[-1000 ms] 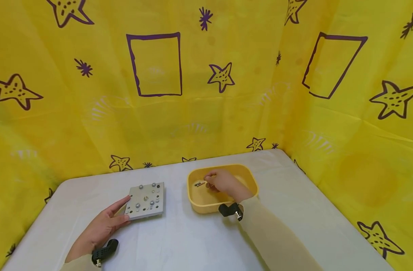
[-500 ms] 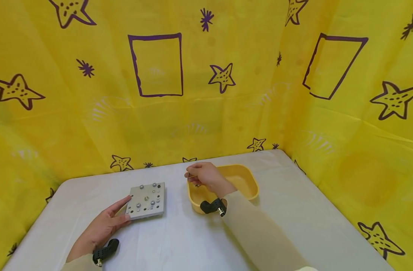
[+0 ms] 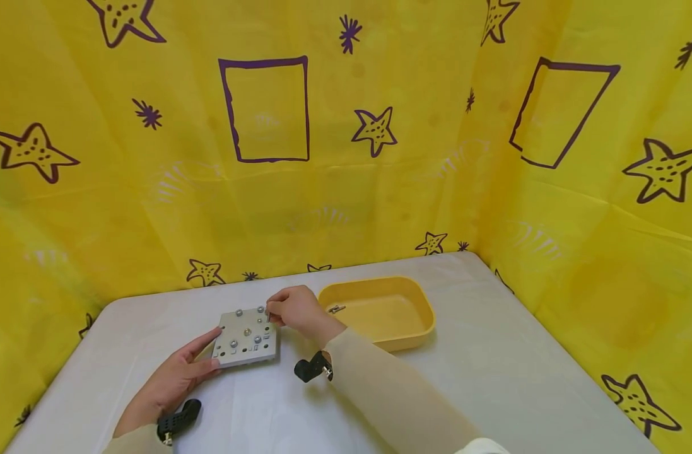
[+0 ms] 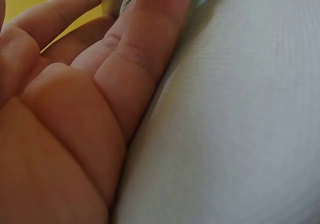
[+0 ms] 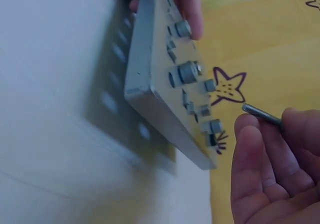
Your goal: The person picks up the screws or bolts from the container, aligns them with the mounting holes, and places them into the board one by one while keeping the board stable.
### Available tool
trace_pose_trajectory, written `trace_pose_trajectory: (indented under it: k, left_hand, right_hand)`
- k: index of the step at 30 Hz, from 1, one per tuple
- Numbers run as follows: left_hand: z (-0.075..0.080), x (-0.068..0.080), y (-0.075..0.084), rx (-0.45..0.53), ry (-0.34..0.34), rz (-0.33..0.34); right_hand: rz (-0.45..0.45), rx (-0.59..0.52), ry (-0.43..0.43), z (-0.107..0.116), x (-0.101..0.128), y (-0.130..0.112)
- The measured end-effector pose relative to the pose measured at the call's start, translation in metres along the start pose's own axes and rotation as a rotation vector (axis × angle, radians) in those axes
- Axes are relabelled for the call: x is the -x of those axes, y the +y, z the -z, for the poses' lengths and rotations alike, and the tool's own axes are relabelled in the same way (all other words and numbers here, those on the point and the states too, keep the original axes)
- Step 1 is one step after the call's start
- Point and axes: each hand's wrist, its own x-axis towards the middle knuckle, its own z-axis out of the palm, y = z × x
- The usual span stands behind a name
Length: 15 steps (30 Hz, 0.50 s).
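My left hand (image 3: 172, 378) grips the left edge of a square metal plate (image 3: 230, 328), tilted a little above the white table. Its fingers run partly beneath the plate in the left wrist view. Round-headed screws and small pegs stand up from the plate among several open holes. At the plate's far right corner is my right hand (image 3: 303, 313), pinching a slim metal pin (image 5: 263, 116) between thumb and fingers. The right wrist view has the pin's free end close to the plate's top face, apart from it.
A yellow tray (image 3: 405, 343) stands to the right of the plate, with a few small metal pins (image 3: 337, 309) lying at its left side. Yellow sheets (image 3: 436, 189) with drawn stars hang behind and beside the white table (image 3: 346, 416).
My right hand has come up out of the yellow tray with the pin and moved left to the plate's far right corner. The left hand and the plate have hardly moved.
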Motion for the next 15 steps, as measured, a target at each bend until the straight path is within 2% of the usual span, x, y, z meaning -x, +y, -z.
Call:
trace_pose_trajectory:
  k: [15]
  left_hand:
    - [0.001,-0.001,-0.001,0.005,0.004,0.004]
  right_hand:
    - [-0.026,0.118,0.018,-0.009,-0.001,0.012]
